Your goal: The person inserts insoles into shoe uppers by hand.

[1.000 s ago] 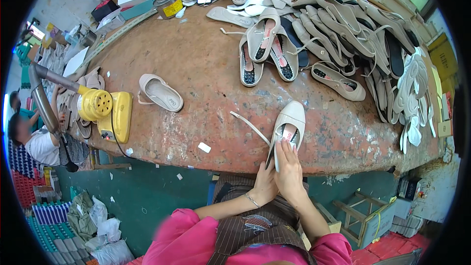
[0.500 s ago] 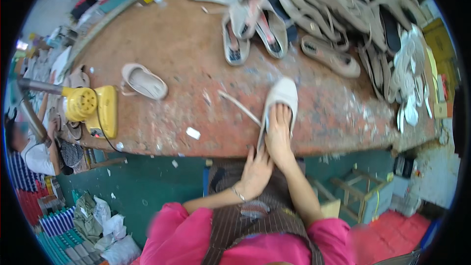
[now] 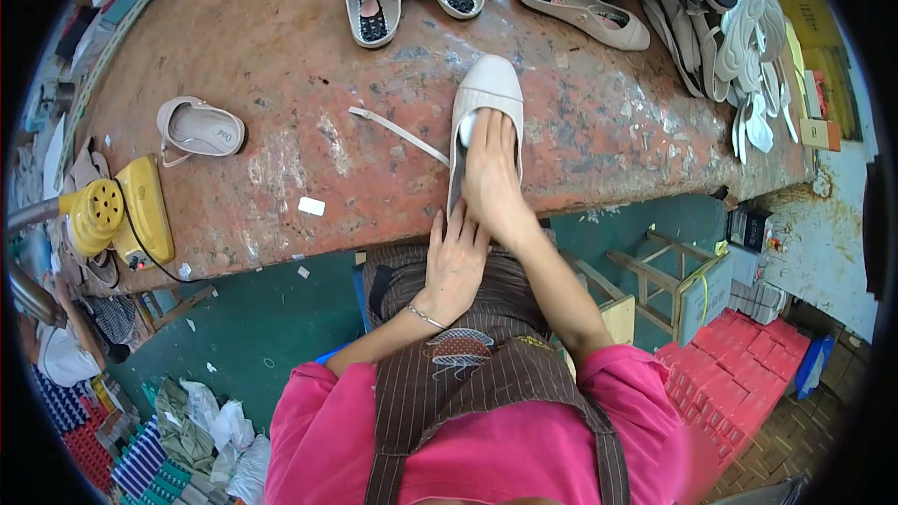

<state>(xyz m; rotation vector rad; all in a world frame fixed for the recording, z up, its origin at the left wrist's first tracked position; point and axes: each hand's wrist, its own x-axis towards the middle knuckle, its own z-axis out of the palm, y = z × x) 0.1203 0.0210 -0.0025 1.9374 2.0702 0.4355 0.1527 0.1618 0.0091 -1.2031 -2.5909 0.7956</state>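
- Head view: right hand (image 3: pixel 488 168) lies flat, fingers together, pressing into pale flat shoe (image 3: pixel 485 112) at near edge of worn desk (image 3: pixel 281 56); left hand (image 3: pixel 456 257) open, fingers touching shoe's heel.
- Shoe prob. light, soft, bendy; best held at heel & sides.

Possibly white label (image 3: pixel 311 207) on workbench (image 3: pixel 281 47)

The cream flat shoe (image 3: pixel 486 103) lies on the worn reddish workbench (image 3: pixel 281 65), near its front edge, with the rounded toe pointing away from the person. Its heel end reaches the table edge. A loose pale strap (image 3: pixel 398 134) lies just beside its left side.
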